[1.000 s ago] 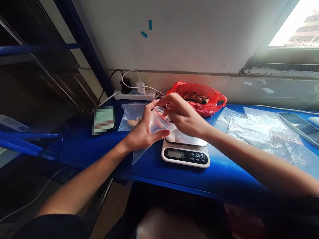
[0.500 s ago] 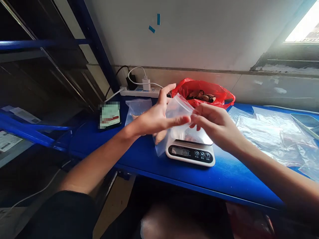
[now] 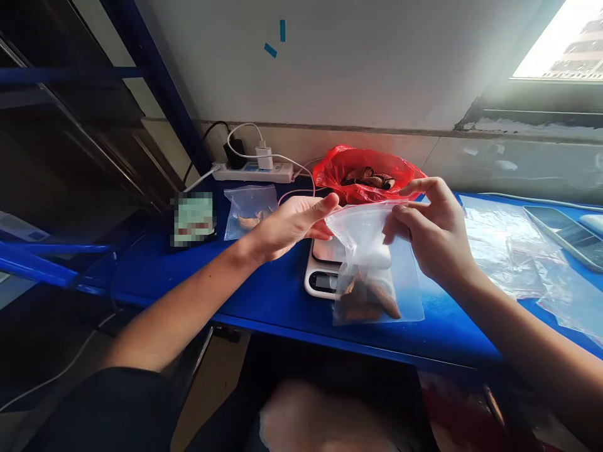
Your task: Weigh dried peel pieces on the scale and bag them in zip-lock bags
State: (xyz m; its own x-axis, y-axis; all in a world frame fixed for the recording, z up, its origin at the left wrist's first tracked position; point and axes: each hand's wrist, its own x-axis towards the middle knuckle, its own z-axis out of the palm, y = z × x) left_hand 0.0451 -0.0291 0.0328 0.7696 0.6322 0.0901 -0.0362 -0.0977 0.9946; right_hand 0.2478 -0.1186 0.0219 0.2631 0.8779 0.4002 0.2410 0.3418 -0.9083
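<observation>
A clear zip-lock bag (image 3: 407,292) with several brown, dried-looking curved pieces (image 3: 367,298) in its bottom hangs in front of a white kitchen scale (image 3: 320,276). My right hand (image 3: 431,226) pinches the bag's upper right edge, near the red zip line. At the upper left corner is my left hand (image 3: 301,223), thumb raised apart from the fingers, which touch the bag's edge. The bag covers the scale's right front and buttons; its display looks dark. Behind my left hand, a second zip-lock bag (image 3: 249,204) with similar pieces lies on the blue table (image 3: 277,295).
A red plastic bag (image 3: 339,163) of dark brown pieces stands open by the wall. A power strip (image 3: 254,172) with cables lies at back left, near a small pale-green packet (image 3: 194,216). Flat clear bags (image 3: 499,245) and a phone (image 3: 565,235) lie at right.
The filled bag has swung right and down, from beside the scale to in front of it. My right hand has moved right with its edge; my left thumb has come off the bag.
</observation>
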